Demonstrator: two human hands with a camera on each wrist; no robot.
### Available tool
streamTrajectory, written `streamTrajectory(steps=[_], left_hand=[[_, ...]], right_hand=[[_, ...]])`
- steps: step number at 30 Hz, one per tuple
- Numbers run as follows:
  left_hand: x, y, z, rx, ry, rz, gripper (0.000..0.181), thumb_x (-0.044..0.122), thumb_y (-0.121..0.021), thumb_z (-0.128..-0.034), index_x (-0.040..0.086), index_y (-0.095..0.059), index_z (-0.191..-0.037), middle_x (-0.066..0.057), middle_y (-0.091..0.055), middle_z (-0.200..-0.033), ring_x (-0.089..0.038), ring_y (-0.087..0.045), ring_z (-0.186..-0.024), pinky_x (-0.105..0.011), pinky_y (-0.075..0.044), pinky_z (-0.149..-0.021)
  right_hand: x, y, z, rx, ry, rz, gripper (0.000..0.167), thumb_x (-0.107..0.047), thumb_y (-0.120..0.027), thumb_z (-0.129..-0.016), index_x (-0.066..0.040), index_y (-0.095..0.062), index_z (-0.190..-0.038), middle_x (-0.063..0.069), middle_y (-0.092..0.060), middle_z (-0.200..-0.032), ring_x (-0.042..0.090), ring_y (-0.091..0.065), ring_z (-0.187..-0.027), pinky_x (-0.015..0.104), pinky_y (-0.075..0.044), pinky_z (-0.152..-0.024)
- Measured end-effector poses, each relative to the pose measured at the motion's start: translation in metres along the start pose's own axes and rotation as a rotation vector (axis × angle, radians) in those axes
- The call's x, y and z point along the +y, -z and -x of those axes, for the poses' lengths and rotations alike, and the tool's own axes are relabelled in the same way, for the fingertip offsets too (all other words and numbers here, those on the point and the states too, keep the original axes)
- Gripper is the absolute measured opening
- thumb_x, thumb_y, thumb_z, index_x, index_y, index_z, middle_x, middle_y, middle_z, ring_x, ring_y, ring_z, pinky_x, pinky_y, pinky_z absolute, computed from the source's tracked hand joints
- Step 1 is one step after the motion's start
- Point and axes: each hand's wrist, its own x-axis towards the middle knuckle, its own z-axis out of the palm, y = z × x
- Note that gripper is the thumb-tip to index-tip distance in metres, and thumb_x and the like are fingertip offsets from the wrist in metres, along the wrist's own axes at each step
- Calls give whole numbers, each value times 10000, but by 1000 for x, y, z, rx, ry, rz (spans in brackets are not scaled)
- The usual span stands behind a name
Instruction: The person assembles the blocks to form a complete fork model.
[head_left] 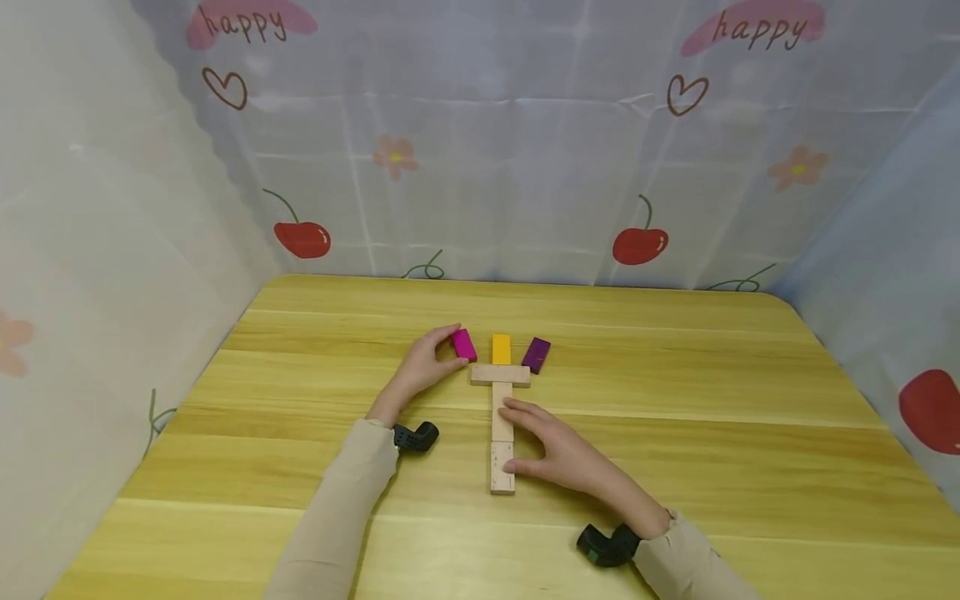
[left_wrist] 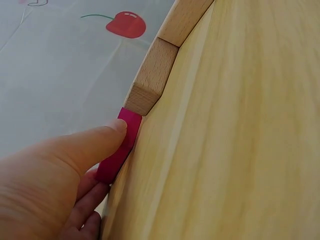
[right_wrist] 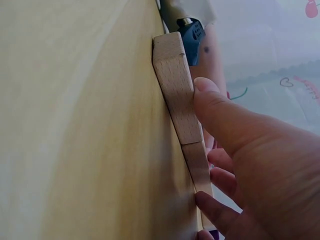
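My left hand pinches a magenta wooden block between thumb and fingers, flat on the table and slightly slanted. Close by, a plain wooden block lies crosswise. Below it, two more plain blocks run end to end towards me: an upper one and a lower one. My right hand rests along their right side, thumb at the lower block and fingertips at the upper. A yellow block stands above the crosswise block's middle, and a purple block lies tilted at its right end.
The blocks lie on a wood-grain table with rounded far corners. A printed cloth with cherries and hearts hangs behind and along both sides. Black wrist cameras are worn on the left wrist and right wrist.
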Motion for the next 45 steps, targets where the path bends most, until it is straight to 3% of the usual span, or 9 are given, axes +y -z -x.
streamTrajectory(steps=[13, 21, 36, 45], left_hand=[[0, 1, 3, -40, -35, 5, 603, 180, -696, -867, 47, -441, -1397, -148, -443, -1385, -295, -375, -1283, -384, -276, -1048], [2, 1, 4, -85, -50, 12, 568, 185, -677, -882, 84, -458, -1395, -96, -376, -1442, -265, -318, -1322, -371, -242, -1064], [2, 4, 6, -76, -44, 20, 575, 188, -679, -881, 83, -453, -1399, -105, -344, -1461, -279, -289, -1335, -405, -234, -1066], [0, 3, 5, -45, -81, -8, 561, 188, -692, -869, 60, -478, -1372, -128, -452, -1374, -282, -375, -1280, -397, -269, -1051]], right_hand=[[-1, 1, -1, -1, -1, 10, 712, -407, -680, -847, -106, -405, -1431, 26, -299, -1489, 226, -261, -1346, 428, -258, -1052], [-1, 1, 1, -1, -5, 9, 711, -419, -673, -849, -111, -404, -1431, 25, -294, -1491, 229, -259, -1347, 436, -255, -1052], [-1, 1, -1, 2, 14, 13, 713, -432, -665, -851, -114, -402, -1433, 19, -290, -1494, 215, -259, -1346, 430, -259, -1051], [0, 0, 0, 4, 8, 7, 711, -420, -673, -849, -115, -404, -1433, 18, -298, -1490, 212, -261, -1344, 431, -262, -1050]])
